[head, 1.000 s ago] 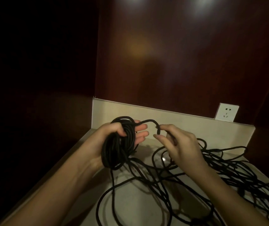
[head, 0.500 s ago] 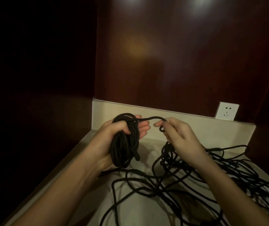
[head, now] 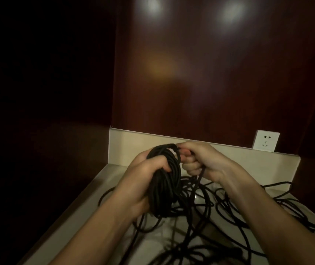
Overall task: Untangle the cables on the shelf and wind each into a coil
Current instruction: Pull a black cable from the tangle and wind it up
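The left hand (head: 143, 178) is clenched around a thick bundle of black round cable wound into an upright coil (head: 165, 180), with the thumb and fingers wrapped over the coil's upper part. The coil is held above the pale, glossy stone shelf (head: 87, 209), its lower end hanging just over the loose cable below.

The right hand (head: 200, 161) is curled closed just right of the coil, touching its top. Its fingers pinch a single black strand (head: 200, 176) that runs from the top of the coil through the fist and drops toward the shelf.

Right of the coil and nearer the camera, a tangled spread of loose black cable (head: 233, 211) lies in overlapping loops across the shelf, reaching to the right edge of the view. How many separate cables it holds cannot be told.

Behind the coil, a low cream backsplash strip (head: 126, 146) stands along the back of the shelf. Above it rises a dark reddish-brown polished wood panel (head: 210, 83) with blurred light reflections. Far right of the coil, a white wall socket plate (head: 266, 140) sits on top of the backsplash against the panel; it shows slot openings, and no lettering or brand mark can be read on it or on the cable.
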`<state>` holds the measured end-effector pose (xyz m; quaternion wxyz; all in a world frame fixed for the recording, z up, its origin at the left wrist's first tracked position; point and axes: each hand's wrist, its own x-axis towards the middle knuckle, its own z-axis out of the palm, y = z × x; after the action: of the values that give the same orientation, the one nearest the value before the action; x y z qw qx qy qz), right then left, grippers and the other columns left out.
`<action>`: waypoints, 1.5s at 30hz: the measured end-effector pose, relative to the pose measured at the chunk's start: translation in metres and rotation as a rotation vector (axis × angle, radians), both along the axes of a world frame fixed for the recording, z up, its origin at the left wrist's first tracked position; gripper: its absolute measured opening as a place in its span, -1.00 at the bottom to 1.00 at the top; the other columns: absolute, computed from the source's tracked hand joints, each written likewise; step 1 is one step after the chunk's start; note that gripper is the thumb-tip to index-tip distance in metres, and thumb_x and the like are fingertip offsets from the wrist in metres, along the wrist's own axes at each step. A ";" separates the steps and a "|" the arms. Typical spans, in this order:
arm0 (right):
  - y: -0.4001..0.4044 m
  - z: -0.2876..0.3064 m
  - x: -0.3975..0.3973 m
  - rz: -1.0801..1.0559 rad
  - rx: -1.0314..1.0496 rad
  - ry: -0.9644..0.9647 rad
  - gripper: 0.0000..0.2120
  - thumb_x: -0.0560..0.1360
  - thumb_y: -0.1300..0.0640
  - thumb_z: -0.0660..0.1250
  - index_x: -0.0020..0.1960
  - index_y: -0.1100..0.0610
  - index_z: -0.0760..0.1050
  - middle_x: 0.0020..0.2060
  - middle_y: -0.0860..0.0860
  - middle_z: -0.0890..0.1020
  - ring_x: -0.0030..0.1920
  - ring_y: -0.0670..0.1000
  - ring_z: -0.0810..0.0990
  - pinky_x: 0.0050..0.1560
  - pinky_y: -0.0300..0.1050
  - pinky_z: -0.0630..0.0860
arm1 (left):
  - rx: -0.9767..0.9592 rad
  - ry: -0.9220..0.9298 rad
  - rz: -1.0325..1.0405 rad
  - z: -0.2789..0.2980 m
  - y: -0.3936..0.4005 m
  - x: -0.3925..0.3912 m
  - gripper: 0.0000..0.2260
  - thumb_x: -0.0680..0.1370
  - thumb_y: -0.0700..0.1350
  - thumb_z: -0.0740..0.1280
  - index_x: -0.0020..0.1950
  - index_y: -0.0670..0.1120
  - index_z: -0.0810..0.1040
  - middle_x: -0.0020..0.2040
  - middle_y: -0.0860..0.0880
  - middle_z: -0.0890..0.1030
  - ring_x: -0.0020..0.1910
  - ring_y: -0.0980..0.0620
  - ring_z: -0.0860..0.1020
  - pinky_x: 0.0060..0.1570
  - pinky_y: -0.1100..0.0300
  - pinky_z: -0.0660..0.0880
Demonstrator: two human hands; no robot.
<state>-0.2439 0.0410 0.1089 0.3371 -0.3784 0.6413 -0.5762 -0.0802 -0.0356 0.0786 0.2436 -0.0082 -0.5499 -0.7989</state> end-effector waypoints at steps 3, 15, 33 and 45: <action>0.000 -0.006 0.003 0.017 0.121 0.092 -0.57 0.66 0.09 0.11 -0.40 0.03 0.28 -0.51 -0.07 0.14 -0.58 -0.14 0.07 -0.61 -0.32 0.02 | -0.013 -0.018 0.150 -0.009 -0.001 0.001 -0.80 0.37 -0.34 0.28 -0.05 -0.31 0.59 -0.02 -0.33 0.60 0.00 -0.13 0.45 -0.18 0.10 0.35; 0.009 -0.040 0.028 -0.023 -0.015 0.303 -0.64 0.61 -0.20 0.18 -0.11 0.10 0.36 -0.42 -0.04 0.33 -0.45 -0.08 0.23 -0.48 -0.24 0.18 | 0.486 0.206 0.030 0.012 -0.019 -0.014 -0.71 0.56 -0.37 0.07 0.12 -0.22 0.54 -0.17 -0.12 0.64 -0.18 -0.06 0.68 0.23 -0.12 0.51; 0.013 -0.001 0.009 -0.290 -0.265 0.198 -0.72 0.68 0.07 0.17 0.06 0.24 0.55 -0.34 0.00 0.67 -0.46 -0.10 0.43 -0.39 -0.22 0.28 | 0.509 0.387 0.200 0.033 -0.002 -0.046 -0.74 0.58 -0.41 0.15 0.11 -0.18 0.55 -0.18 -0.10 0.64 -0.17 -0.02 0.66 0.06 0.02 0.62; -0.020 0.093 -0.087 -0.065 -0.029 0.027 -0.70 0.61 0.16 0.01 -0.31 0.09 0.23 -0.59 -0.05 0.19 -0.64 -0.12 0.07 -0.60 -0.27 0.00 | 0.379 0.343 0.187 0.102 -0.038 -0.104 -0.80 0.60 -0.40 0.15 -0.01 -0.18 0.51 -0.14 -0.16 0.60 -0.30 0.02 0.69 -0.08 0.09 0.59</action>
<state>-0.3308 0.0207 0.2014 0.3040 -0.3698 0.6495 -0.5908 -0.1845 -0.0741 0.1809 0.4030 -0.0470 -0.3395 -0.8486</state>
